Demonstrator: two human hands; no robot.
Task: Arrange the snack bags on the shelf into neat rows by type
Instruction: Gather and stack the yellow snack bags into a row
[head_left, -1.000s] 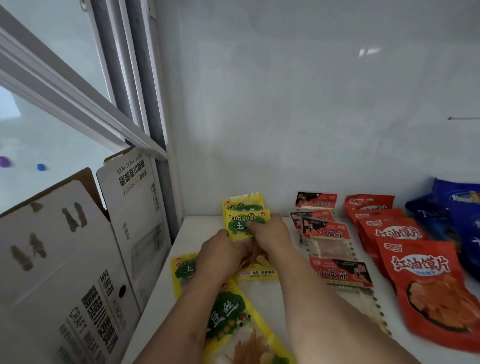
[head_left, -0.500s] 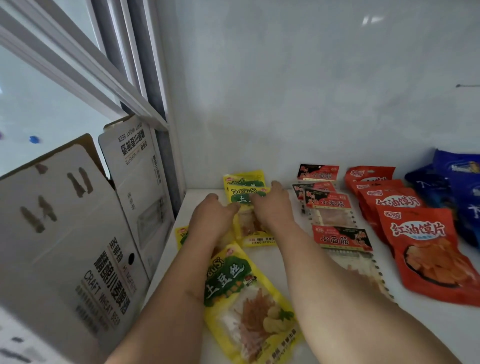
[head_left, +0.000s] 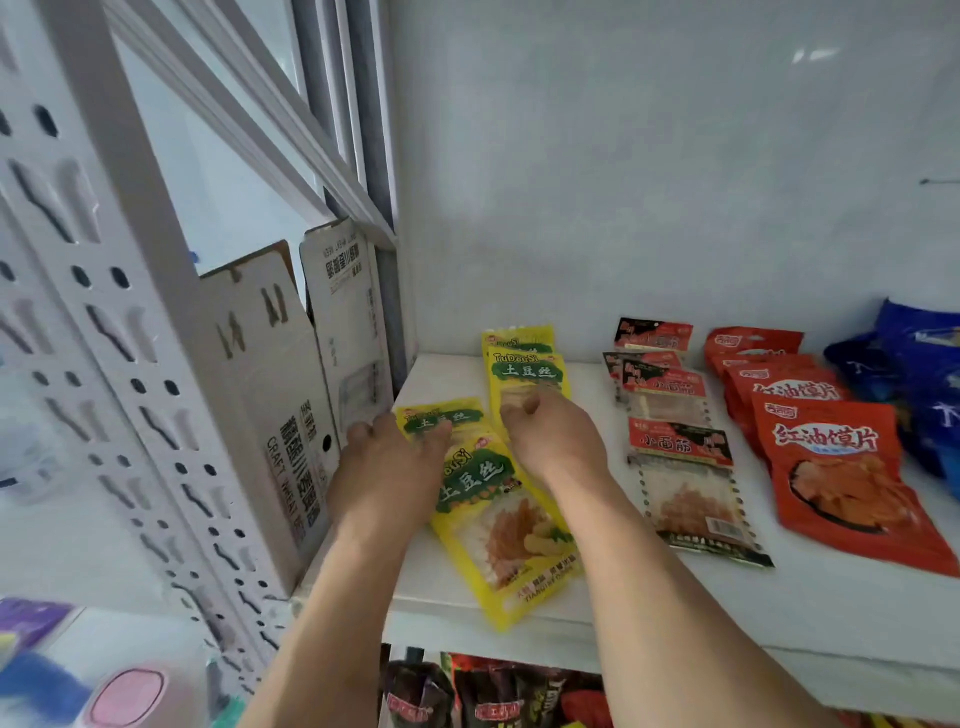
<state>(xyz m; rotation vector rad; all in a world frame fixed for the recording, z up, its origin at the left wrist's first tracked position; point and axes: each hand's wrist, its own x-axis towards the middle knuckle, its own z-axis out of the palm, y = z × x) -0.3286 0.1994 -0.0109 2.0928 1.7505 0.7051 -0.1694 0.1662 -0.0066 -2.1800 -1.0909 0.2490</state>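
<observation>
On the white shelf board (head_left: 727, 587), the snacks already lie in files running front to back, one type per file, presumably so each kind reads at a glance: large glossy red-orange pouches (head_left: 831, 467) on the right, then clear packets with red-and-black headers (head_left: 680, 457), then the yellow-and-green plastic bags (head_left: 524, 371) near the left end. That yellow file looks unfinished; its nearest bag (head_left: 498, 525) lies skewed. The right hand (head_left: 550, 441) rests curled fingers on a rear yellow bag, likely steadying it. The left hand (head_left: 395, 457) touches a stray yellow bag (head_left: 441, 415) with curled fingertips; whether it pinches, I cannot tell.
</observation>
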